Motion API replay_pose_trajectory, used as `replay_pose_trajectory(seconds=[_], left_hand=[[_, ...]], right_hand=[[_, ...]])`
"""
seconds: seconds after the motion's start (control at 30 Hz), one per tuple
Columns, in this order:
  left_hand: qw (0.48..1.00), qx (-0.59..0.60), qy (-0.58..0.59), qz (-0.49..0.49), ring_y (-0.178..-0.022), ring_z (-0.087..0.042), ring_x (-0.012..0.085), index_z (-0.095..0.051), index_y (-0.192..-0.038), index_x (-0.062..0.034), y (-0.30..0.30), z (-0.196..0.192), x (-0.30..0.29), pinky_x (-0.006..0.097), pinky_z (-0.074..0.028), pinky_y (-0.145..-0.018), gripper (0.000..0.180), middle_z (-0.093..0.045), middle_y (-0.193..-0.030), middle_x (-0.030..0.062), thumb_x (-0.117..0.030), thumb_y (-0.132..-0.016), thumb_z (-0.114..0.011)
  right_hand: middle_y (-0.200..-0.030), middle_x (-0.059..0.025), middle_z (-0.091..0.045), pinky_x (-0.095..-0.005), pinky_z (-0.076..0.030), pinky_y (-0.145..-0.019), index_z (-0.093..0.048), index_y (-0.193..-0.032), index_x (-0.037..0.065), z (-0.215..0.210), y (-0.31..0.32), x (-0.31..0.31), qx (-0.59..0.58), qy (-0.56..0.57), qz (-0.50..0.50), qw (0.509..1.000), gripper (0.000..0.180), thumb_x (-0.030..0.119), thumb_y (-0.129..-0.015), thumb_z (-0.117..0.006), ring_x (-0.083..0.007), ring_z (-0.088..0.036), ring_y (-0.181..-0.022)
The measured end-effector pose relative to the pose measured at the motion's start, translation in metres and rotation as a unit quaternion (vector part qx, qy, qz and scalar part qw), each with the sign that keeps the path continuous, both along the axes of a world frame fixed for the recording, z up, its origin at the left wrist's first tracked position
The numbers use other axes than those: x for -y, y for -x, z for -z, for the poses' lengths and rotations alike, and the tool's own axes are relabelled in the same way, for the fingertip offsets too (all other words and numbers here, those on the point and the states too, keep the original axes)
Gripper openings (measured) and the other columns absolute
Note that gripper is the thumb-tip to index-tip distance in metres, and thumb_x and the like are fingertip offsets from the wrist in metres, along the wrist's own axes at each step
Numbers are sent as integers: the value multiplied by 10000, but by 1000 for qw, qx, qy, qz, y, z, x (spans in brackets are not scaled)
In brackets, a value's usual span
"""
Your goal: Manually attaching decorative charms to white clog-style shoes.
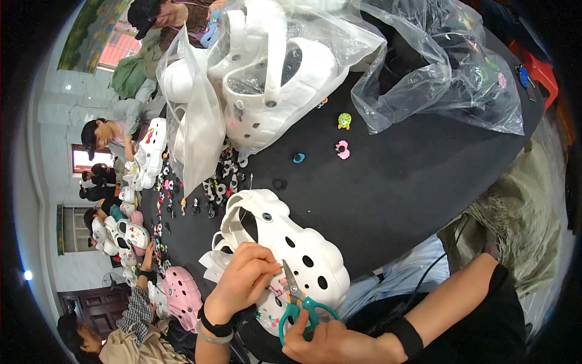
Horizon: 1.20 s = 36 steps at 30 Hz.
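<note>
White clog (303, 255) lies on the dark desk (412, 182) at six o'clock of my view. My left hand (242, 282) pinches something small at its upper. My right hand (330, 343) is closed on teal-handled scissors (300, 303), blades against the clog. Bagged white clogs (273, 73) sit at twelve o'clock.

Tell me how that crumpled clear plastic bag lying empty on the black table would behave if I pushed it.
The crumpled clear plastic bag looks thin and creased, so it would probably fold rather than slide whole. It seems very light. On the black table its glossy film may slip easily.
</note>
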<state>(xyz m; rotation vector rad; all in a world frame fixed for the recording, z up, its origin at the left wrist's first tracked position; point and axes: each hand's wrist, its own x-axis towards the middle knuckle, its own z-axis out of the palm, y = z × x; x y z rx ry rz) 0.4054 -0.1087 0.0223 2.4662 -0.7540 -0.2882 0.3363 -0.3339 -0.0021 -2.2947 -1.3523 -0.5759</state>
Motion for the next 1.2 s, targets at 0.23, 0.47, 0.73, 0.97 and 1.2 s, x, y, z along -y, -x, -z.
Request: replay_pose_trajectory(seconds=[0.23,0.47,0.73,0.97,1.2], left_hand=[[1000,-16,-10,23,-869,-533,291,-554,-887,-19,-8,4,4,367,-448,-766,209,-543,-934,103,56,-738,-680],[1000,2,-11,23,-873,-530,298,-535,-890,-13,-2,3,-3,370,-450,-758,221,-533,-939,111,68,-733,-668],[998,-42,42,10,-878,-520,273,-556,-877,-25,-1,2,-6,346,-438,-776,184,-540,-936,104,41,-752,-674],[994,-88,71,-8,-903,-528,244,-571,-885,-45,-6,2,-4,330,-441,-803,183,-556,-941,82,37,-760,-676],[993,-92,76,20,-898,-549,229,-557,-901,-49,-14,1,-4,322,-458,-787,181,-572,-973,85,37,-785,-666]], right_hand=[[-898,-113,-595,-320,-321,-342,-601,-941,22,17,39,-48,-12,174,56,983,172,164,-880,-524,-127,-411,-359],[-864,-169,-608,-300,-327,-341,-596,-884,29,17,16,-55,-203,-31,26,978,123,127,-843,-533,-124,-402,-371],[-713,13,-524,-205,-333,-404,-455,-900,107,42,-150,51,-793,-294,-192,498,115,66,-890,-563,-48,-441,-466],[-767,-38,-540,-186,-280,-335,-437,-954,115,99,-125,48,-882,-453,-126,38,157,-20,-893,-490,-50,-383,-433],[-836,-108,-508,-225,-412,-441,-495,-897,77,58,-80,59,-422,-291,-204,834,105,21,-822,-543,-176,-513,-473]])
